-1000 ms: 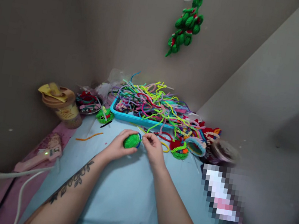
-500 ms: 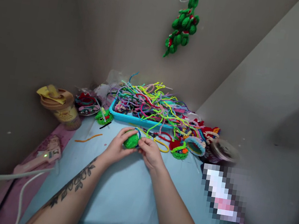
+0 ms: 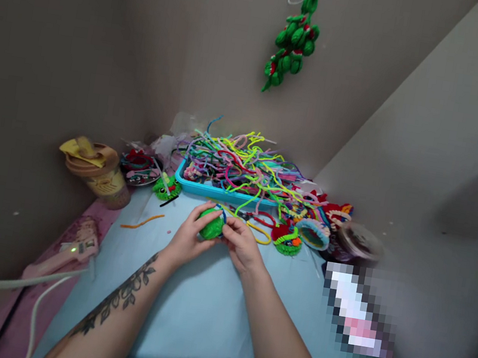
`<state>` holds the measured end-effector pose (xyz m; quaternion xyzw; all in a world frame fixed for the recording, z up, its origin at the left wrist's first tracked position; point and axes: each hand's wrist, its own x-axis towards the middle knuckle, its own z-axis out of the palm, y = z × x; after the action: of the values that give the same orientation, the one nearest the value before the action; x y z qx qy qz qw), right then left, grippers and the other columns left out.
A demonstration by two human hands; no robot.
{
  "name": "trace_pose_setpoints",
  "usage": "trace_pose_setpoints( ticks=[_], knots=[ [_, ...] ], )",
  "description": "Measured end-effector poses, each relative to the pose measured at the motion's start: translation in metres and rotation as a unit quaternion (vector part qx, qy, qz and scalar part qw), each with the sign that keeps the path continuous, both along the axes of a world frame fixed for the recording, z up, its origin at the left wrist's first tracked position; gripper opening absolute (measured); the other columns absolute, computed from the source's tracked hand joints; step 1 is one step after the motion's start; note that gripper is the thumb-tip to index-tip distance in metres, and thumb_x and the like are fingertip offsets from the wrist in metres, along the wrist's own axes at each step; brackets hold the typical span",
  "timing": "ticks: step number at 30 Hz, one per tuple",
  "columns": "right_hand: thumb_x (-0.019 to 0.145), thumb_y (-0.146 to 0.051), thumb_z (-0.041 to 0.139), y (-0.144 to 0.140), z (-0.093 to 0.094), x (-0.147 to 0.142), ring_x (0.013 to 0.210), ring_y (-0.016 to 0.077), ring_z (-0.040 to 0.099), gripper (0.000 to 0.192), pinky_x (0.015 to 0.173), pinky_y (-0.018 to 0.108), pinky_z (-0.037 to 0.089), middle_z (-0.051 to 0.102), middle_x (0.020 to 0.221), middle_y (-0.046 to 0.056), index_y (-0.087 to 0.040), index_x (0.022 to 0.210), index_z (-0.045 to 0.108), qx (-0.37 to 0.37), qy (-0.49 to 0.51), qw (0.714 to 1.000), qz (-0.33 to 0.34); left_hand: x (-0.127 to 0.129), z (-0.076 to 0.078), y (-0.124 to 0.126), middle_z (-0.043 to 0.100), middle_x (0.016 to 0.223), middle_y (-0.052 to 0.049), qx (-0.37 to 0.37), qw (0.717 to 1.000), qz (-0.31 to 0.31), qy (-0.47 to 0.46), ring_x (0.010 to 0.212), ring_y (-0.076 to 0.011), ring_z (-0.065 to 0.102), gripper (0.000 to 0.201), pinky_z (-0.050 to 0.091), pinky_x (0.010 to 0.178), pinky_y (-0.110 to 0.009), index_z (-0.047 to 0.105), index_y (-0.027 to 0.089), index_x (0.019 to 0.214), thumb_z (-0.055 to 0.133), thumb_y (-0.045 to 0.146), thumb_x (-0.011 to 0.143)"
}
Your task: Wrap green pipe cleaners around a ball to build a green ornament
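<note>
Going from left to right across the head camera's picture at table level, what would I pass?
Pink glue gun → tan lidded cup → orange pipe cleaner → left hand → green fuzzy ball → right hand → red and green pipe-cleaner figure → round clear container.

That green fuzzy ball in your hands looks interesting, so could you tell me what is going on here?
A person seated at a light blue table holds a green pipe-cleaner ball between both hands. The left hand cups it from the side, while the right hand pinches a blue pipe cleaner at its edge. Just beyond sits a blue tray heaped with coloured pipe cleaners, with finished fuzzy pieces to its right. A pink glue gun lies at the left, and a green bunch hangs on the wall.
</note>
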<state>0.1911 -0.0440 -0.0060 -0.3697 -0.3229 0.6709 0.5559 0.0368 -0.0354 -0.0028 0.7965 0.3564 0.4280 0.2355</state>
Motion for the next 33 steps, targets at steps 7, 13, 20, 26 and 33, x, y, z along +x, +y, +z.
trace_pose_setpoints(
  ticks=[7,13,20,26,33],
  knots=[
    [0.058,-0.035,0.077,0.0,0.001,0.0,0.06,0.011,0.05,0.029,0.054,0.023,0.04,0.058,0.071,-0.002,-0.02,0.076,0.061,0.014,0.018,1.0,-0.011,0.001,0.002,-0.001,0.037,0.134,-0.01,0.009,1.0,0.008,-0.001,0.127,-0.0254,0.035,0.063,0.03,0.105,-0.044,0.035,0.027,0.133,0.063,0.027,0.076],
    [0.059,-0.035,0.076,0.001,-0.004,-0.003,0.056,0.0097,0.047,0.024,0.055,0.023,0.039,0.054,0.06,-0.003,-0.017,0.064,0.06,0.025,-0.015,1.0,0.0,0.005,-0.005,0.001,0.041,0.126,-0.012,-0.037,0.997,0.057,-0.028,0.121,-0.0262,0.039,0.069,0.032,0.103,-0.044,0.038,0.025,0.129,0.07,0.032,0.068],
    [0.061,-0.039,0.074,0.003,-0.001,0.001,0.054,0.0096,0.047,0.026,0.057,0.024,0.039,0.054,0.056,-0.003,-0.017,0.061,0.06,0.039,-0.045,0.998,-0.026,0.003,0.001,0.005,0.049,0.123,-0.012,-0.344,0.89,-0.014,-0.3,0.096,-0.0199,0.057,0.069,0.047,0.078,-0.032,0.029,0.023,0.134,0.059,0.044,0.076],
    [0.061,-0.043,0.074,-0.001,0.0,0.0,0.064,0.0123,0.056,0.03,0.067,0.027,0.044,0.063,0.068,0.0,-0.018,0.074,0.067,0.044,0.008,0.999,0.017,-0.008,0.011,0.011,0.062,0.085,-0.001,-0.498,0.729,-0.055,-0.468,0.069,-0.0129,0.06,0.049,0.048,0.069,-0.028,0.047,0.021,0.12,0.064,0.029,0.074],
    [0.057,-0.031,0.079,-0.003,-0.005,-0.005,0.072,0.0139,0.058,0.03,0.071,0.028,0.045,0.066,0.078,0.0,-0.021,0.082,0.066,0.077,-0.006,0.997,0.032,-0.007,0.001,0.014,0.061,0.086,0.0,-0.489,0.691,-0.054,-0.53,0.071,-0.0102,0.059,0.038,0.049,0.075,-0.027,0.051,0.022,0.115,0.058,0.02,0.078]
  ],
)
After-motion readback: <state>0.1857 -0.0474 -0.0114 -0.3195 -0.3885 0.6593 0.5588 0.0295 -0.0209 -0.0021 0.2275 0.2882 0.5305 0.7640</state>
